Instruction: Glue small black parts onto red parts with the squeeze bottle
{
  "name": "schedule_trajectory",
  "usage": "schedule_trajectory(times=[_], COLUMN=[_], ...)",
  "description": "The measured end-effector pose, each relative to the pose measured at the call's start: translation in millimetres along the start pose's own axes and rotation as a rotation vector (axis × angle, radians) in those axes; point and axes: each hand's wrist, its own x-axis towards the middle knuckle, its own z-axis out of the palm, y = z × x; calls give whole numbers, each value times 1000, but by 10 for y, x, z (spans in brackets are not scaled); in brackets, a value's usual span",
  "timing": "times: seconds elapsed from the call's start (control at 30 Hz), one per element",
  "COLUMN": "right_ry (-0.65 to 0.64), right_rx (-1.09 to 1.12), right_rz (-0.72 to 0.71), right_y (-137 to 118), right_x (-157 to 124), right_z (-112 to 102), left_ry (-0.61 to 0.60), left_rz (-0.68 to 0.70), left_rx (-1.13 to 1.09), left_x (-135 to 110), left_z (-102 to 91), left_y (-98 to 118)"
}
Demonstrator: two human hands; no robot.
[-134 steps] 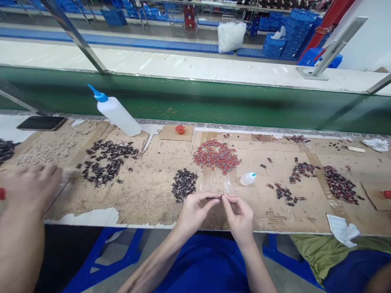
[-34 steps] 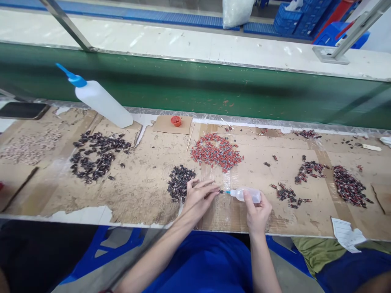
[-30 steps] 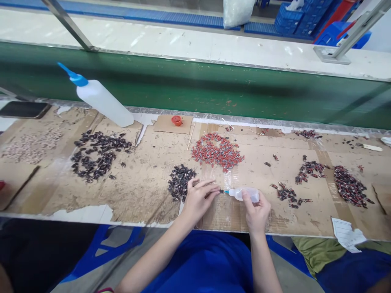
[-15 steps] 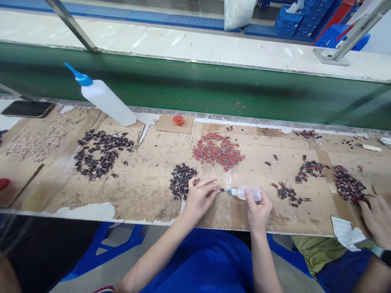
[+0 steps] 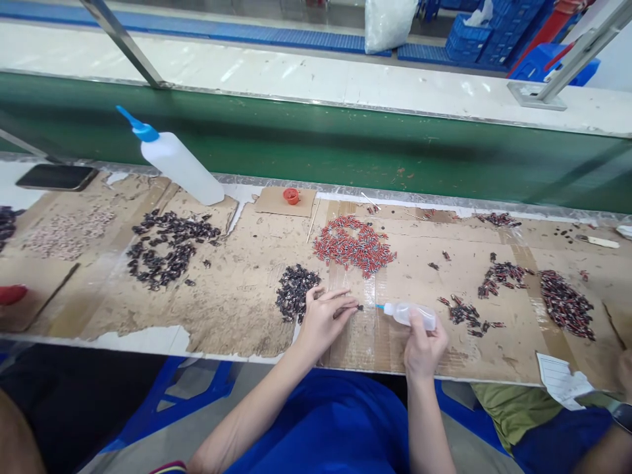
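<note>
My left hand (image 5: 323,319) rests on the cardboard-covered bench and pinches a tiny dark part (image 5: 359,307) at its fingertips. My right hand (image 5: 423,345) grips a small clear squeeze bottle (image 5: 409,314) lying sideways, its blue nozzle pointing left at the part with a small gap between them. A heap of small black parts (image 5: 295,291) lies just left of my left hand. A heap of red parts (image 5: 354,245) lies behind both hands.
A large white squeeze bottle with a blue nozzle (image 5: 175,163) leans at the back left. More dark heaps (image 5: 165,248) (image 5: 563,304) lie left and right. A red cap (image 5: 291,195), a phone (image 5: 56,177), a paper slip (image 5: 560,378) and the green conveyor (image 5: 345,145) are around.
From pinching a part with both hands, my right hand took up the small bottle and put its nozzle to the part. In the last half second the nozzle drew back to the right.
</note>
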Motion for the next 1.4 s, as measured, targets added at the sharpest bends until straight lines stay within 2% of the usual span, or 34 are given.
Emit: schedule_trajectory(times=[0.07, 0.17, 0.23, 0.33, 0.43, 0.5, 0.63, 0.7, 0.73, 0.87, 1.0, 1.1, 1.17, 1.27, 1.4], right_ry=[52, -10, -43, -42, -50, -5, 212, 216, 173, -14, -54, -96, -138, -223, -349], right_rx=[102, 147, 112, -8, -113, -126, -131, -135, -137, -156, -151, -106, -38, 119, 348], right_rz=[-4, -32, -58, -74, -79, -152, -416, -467, -460, -373, -250, -104, 15, 236, 508], right_y=[9, -13, -17, 15, 41, 22, -66, -101, -111, -123, -129, -143, -155, -179, -202], right_x=[41, 106, 138, 163, 156, 119, -88, -243, -319, -510, -482, -439, -433, -436, -418], right_z=[-49, -85, -80, -57, -49, -60, -102, -106, -99, -35, 0, 6, 28, 98, 205], left_ry=[-70, -141, -110, 13, 50, 16, -34, -47, -57, -81, -87, -110, -112, -102, -33], left_rz=[-5, 22, 45, 85, 190, 272, 341, 343, 346, 374, 375, 364, 344, 324, 322], left_rx=[-3, 12, 64, 197, 333, 412, 496, 507, 511, 540, 539, 509, 455, 243, -191], left_x=[37, 149, 255, 429, 591, 677, 740, 707, 681, 621, 733, 811, 778, 574, 200], left_z=[-59, -168, -229, -283, -300, -301, -272, -243, -229, -207, -240, -267, -281, -293, -245], left_y=[6, 7, -7, -55, -117, -150, -162, -148, -141, -148, -203, -203, -157, -28, 157])
